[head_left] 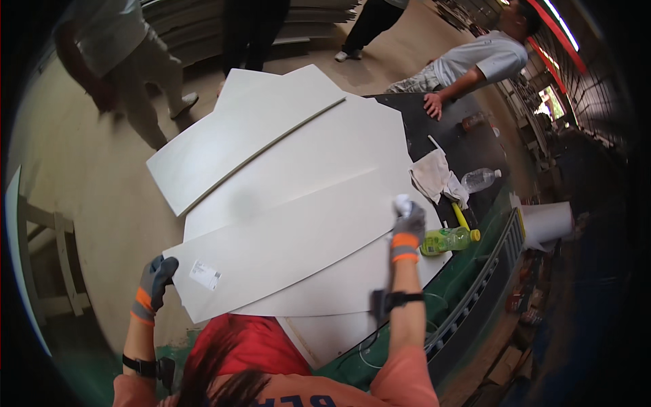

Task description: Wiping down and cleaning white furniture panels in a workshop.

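A long white panel [291, 247] lies across a stack of other white panels in front of me. Near its left end is a white printed label [205, 274]. My left hand [159, 273], in a grey glove with an orange cuff, is closed round the panel's left end. At the opposite end, my right hand [409, 222], gloved the same way, is closed on a small white wad [403, 203], its exact kind unclear. That hand is over the panel's right part; the wad seems to touch the surface. Another white panel [251, 146] rests askew farther back on the stack.
Right of the stack, a black tabletop [444, 129] bears a pale cloth [430, 173], a clear bottle [480, 179] and a yellow-green tool [460, 216]. A green drink bottle [444, 241] lies near my right hand. One person's hand [434, 106] leans there; others stand behind.
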`<state>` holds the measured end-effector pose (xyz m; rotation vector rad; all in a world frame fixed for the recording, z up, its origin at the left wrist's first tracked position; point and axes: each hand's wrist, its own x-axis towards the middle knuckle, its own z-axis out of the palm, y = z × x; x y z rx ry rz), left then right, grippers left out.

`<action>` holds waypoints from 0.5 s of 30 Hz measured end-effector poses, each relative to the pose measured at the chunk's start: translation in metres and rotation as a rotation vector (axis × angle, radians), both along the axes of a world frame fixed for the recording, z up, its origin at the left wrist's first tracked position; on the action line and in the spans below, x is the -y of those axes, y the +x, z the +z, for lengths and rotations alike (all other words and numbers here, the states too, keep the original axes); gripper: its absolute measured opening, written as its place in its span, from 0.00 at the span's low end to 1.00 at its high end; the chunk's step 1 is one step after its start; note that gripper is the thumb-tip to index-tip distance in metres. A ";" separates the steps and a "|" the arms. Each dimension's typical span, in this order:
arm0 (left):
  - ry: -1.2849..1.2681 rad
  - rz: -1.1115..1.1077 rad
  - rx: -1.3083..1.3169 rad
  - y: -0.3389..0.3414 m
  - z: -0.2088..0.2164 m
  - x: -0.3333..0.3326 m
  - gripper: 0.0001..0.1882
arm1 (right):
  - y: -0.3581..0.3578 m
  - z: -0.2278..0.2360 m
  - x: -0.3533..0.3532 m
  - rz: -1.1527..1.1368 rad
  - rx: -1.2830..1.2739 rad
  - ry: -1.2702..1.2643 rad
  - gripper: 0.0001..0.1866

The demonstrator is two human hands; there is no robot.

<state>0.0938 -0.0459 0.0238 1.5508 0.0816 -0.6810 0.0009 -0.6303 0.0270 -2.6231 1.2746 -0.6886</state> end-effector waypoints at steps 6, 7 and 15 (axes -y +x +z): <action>0.011 0.356 -0.100 0.018 -0.023 -0.020 0.31 | 0.002 0.028 0.002 -0.067 0.324 0.099 0.19; 0.014 0.369 -0.088 0.023 -0.009 -0.005 0.31 | 0.015 0.038 -0.029 -0.030 0.331 0.211 0.19; 0.659 0.076 0.316 0.042 -0.012 0.042 0.30 | 0.073 -0.001 -0.048 0.413 -0.005 -0.057 0.18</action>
